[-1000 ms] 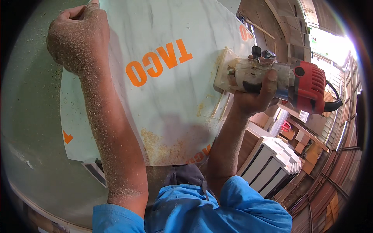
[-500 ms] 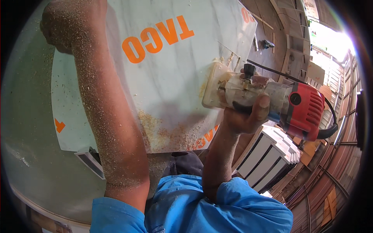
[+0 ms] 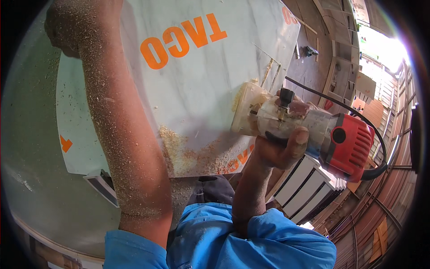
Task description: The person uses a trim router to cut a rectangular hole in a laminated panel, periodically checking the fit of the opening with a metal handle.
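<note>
Grey floor [image 3: 309, 74], upper right; pale open shelves [image 3: 344, 45] beside it. Brown ridged metal wall [image 3: 389, 193] far right. White, dark-striped stack [image 3: 299, 184] lower right. Strong daylight through bright opening [image 3: 380, 47], top right.

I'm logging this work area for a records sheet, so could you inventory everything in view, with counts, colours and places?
Router: one, red, black and clear, right of centre
Cord: one, black, arcing above the router
Marble-patterned panel: one, white, grey-streaked, orange lettering, centre
Wood dust: uncountable, tan, mainly near the panel's lower edge
Broad surface: one, grey-green, far left
Striped stack: one, white and black, lower right
Shelving: count unclear, pale, upper right
Ribbed wall: one, brown, far right
Shirt: one, blue, bottom
Left hand: one, dust-speckled, upper left
Right hand: one, shadowed, around the router
</note>
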`<control>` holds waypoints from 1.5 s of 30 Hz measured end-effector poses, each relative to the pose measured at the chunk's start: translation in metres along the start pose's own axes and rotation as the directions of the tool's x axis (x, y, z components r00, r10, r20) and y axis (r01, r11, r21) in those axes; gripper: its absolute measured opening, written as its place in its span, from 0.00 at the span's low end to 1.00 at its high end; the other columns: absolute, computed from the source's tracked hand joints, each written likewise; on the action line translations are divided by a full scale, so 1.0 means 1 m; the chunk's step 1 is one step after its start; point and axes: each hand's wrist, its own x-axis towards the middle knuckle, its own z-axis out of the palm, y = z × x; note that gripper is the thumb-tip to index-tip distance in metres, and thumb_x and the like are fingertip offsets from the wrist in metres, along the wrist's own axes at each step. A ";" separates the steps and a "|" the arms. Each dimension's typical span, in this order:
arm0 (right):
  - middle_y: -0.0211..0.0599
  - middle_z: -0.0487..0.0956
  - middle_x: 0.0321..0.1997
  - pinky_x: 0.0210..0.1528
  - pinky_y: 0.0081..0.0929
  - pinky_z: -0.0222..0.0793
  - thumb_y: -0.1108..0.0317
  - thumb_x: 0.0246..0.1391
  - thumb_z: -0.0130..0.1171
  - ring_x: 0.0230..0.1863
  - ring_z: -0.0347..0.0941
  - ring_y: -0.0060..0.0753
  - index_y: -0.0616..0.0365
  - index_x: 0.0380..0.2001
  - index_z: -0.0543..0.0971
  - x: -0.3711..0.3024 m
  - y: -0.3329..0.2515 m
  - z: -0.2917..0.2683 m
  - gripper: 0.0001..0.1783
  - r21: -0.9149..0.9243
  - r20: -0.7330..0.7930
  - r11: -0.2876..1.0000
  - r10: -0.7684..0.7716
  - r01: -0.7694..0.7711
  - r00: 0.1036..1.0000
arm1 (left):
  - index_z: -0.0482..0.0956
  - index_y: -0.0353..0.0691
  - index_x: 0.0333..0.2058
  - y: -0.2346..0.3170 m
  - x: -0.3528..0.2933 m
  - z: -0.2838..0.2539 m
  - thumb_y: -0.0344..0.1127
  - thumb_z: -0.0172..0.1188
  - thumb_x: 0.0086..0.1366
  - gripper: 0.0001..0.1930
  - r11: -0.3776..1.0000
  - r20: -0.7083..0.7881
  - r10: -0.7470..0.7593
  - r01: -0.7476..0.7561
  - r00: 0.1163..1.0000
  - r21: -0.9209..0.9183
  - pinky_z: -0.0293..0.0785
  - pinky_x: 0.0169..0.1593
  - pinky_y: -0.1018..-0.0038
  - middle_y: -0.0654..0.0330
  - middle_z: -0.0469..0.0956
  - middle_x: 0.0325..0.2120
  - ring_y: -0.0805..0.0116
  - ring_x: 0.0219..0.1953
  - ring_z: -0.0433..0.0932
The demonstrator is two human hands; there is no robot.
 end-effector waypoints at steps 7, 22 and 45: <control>0.56 0.77 0.48 0.54 0.44 0.74 0.45 0.54 0.61 0.49 0.77 0.47 0.69 0.54 0.70 -0.003 0.001 -0.002 0.38 0.076 0.066 0.995 -0.064 0.059 0.996 | 0.84 0.34 0.29 -0.002 -0.001 0.000 0.37 0.68 0.57 0.11 0.999 -0.021 0.043 -0.044 0.999 -0.006 0.77 0.45 0.61 0.47 0.84 0.29 0.53 0.35 0.84; 0.57 0.75 0.52 0.60 0.42 0.75 0.30 0.34 0.77 0.55 0.77 0.46 0.73 0.53 0.66 -0.016 0.003 0.010 0.60 -0.118 -0.114 0.993 -0.018 0.005 0.993 | 0.83 0.32 0.28 -0.005 0.000 0.002 0.36 0.68 0.56 0.11 0.991 -0.043 0.132 -0.134 0.990 -0.028 0.76 0.44 0.63 0.48 0.83 0.27 0.55 0.32 0.83; 0.50 0.77 0.45 0.50 0.44 0.78 0.40 0.59 0.58 0.46 0.79 0.46 0.68 0.52 0.71 0.055 0.037 0.032 0.37 -0.237 -0.042 0.950 -0.221 0.205 0.974 | 0.82 0.30 0.29 0.007 -0.010 -0.007 0.29 0.67 0.57 0.07 0.980 -0.027 0.114 -0.117 0.993 -0.162 0.76 0.42 0.65 0.49 0.82 0.26 0.58 0.30 0.81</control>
